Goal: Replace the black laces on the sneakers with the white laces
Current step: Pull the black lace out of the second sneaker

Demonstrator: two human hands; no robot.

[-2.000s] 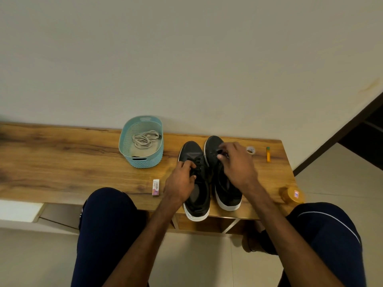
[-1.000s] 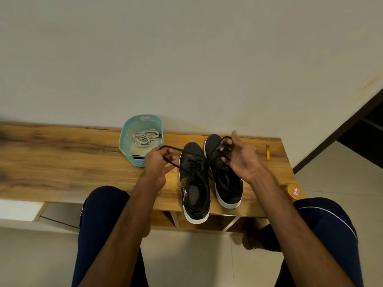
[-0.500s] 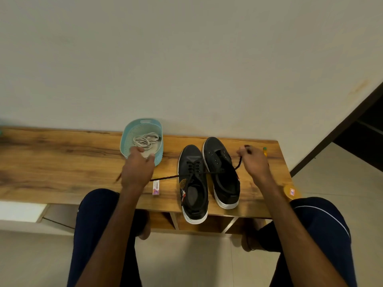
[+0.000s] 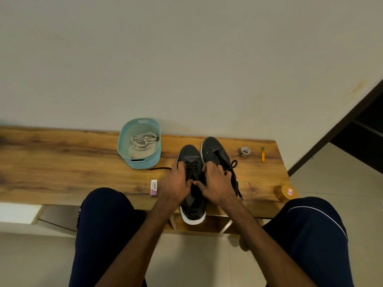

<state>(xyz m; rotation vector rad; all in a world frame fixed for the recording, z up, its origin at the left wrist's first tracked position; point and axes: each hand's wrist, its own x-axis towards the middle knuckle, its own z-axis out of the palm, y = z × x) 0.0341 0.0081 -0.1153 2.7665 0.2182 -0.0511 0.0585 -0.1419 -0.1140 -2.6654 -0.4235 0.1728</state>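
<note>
Two black sneakers with white soles stand side by side on the wooden bench, the left sneaker (image 4: pixel 191 156) nearer me and the right sneaker (image 4: pixel 214 150) slightly further back. My left hand (image 4: pixel 176 183) and my right hand (image 4: pixel 217 183) both rest on the left sneaker's laced part, fingers curled at the black lace (image 4: pixel 192 168). One loose end of black lace (image 4: pixel 158 168) trails left on the bench; another (image 4: pixel 234 164) lies over the right sneaker. The white laces (image 4: pixel 143 139) lie coiled in a teal basket (image 4: pixel 124 146).
A small pink eraser box (image 4: pixel 153 187) lies left of my left hand. A tape roll (image 4: pixel 245 151) and a yellow marker (image 4: pixel 262 154) sit at the back right, an orange jar (image 4: pixel 287 192) at the right front corner. My knees flank the bench (image 4: pixel 62 162).
Both hands had pulled the black lace ends far apart to left and right; now they have let the ends drop and come back together onto the left sneaker's lacing.
</note>
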